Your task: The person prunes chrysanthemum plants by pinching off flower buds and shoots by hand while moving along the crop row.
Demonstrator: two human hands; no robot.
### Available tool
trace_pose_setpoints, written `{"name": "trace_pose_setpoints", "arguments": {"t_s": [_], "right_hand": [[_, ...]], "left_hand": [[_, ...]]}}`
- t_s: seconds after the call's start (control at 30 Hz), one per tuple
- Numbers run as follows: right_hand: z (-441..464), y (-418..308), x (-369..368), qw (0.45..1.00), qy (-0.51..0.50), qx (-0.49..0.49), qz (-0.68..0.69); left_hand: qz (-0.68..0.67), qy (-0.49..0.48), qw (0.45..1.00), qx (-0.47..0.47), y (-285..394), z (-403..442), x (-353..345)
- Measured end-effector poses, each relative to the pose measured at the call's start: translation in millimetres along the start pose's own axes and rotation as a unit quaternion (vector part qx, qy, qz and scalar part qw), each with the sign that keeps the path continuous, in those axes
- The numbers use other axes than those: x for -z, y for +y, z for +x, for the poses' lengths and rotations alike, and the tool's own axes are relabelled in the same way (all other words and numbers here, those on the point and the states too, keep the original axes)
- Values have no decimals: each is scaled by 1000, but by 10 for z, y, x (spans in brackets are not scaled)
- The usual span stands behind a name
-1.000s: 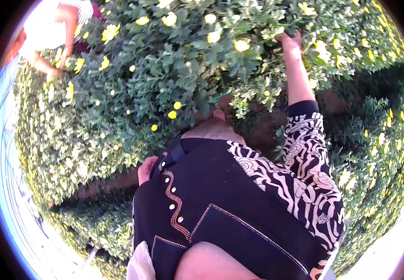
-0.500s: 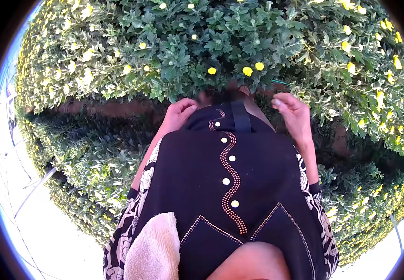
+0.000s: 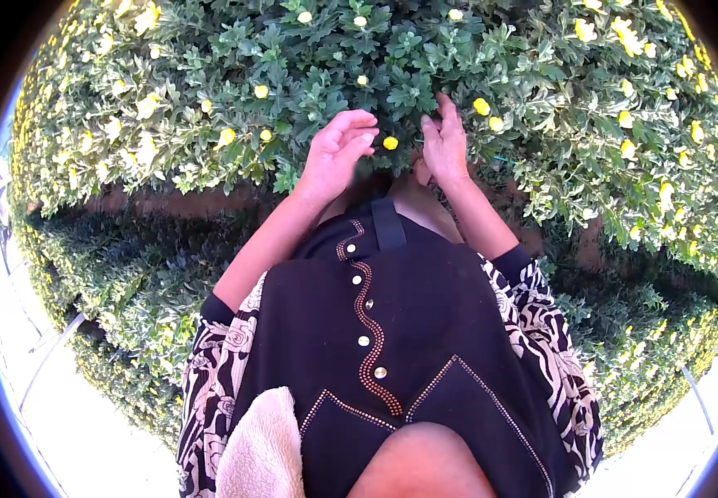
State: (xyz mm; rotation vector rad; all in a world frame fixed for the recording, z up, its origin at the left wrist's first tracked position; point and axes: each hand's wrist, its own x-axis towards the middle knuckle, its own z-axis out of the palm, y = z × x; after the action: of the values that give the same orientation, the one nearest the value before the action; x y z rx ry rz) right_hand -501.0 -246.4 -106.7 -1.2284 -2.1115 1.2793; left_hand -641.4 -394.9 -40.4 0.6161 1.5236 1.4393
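My left hand (image 3: 334, 158) is raised at the near edge of the green plants (image 3: 334, 50), its fingers curled and apart, with nothing visible in it. Just right of its fingertips is a small yellow flower (image 3: 390, 144). My right hand (image 3: 446, 145) reaches up among the leaves on the other side of that flower, thumb and fingers apart and fingertips partly against the foliage. Two more yellow flowers (image 3: 481, 106) stand to the right of my right hand.
Dense plants with yellow blooms (image 3: 147, 104) spread to both sides. Strips of brown soil (image 3: 180, 203) and a shaded furrow run between the rows. Another plant row (image 3: 160, 303) lies behind me. A pale pole (image 3: 56, 349) shows at lower left.
Both hands have moved up from beside my waist to the plants. The view has swung back from the right side since the earliest frame, where another person was at upper left; that person is out of view.
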Motion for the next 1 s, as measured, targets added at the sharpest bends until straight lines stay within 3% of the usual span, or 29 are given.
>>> {"name": "trace_pose_setpoints", "arguments": {"t_s": [0.07,0.17,0.33,0.4,0.47,0.53,0.6,0.67,0.73,0.9,1.0], "right_hand": [[52,66,-38,1000,18,-11,14],[182,112,-51,994,102,22,18],[473,94,-78,970,164,-2,178],[549,188,-98,958,168,-14,233],[578,209,-39,979,125,2,162],[510,162,94,986,126,37,101],[485,191,142,992,117,43,30],[508,202,157,993,112,21,41],[561,197,166,977,88,-32,193],[687,49,209,968,92,-49,228],[852,-193,322,961,185,147,147]], "left_hand": [[1,-14,1000,-11,19,80,-38],[55,15,993,-99,59,248,-194],[19,38,995,-91,92,591,-323],[25,35,997,-69,144,717,-359],[40,38,994,-97,83,790,-386],[90,10,995,-41,88,778,-377],[84,33,995,-50,65,760,-407],[62,45,997,-25,66,767,-393],[64,41,996,-37,93,815,-374],[46,50,993,-96,186,952,-386],[24,61,990,-123,226,1073,-471]]}}
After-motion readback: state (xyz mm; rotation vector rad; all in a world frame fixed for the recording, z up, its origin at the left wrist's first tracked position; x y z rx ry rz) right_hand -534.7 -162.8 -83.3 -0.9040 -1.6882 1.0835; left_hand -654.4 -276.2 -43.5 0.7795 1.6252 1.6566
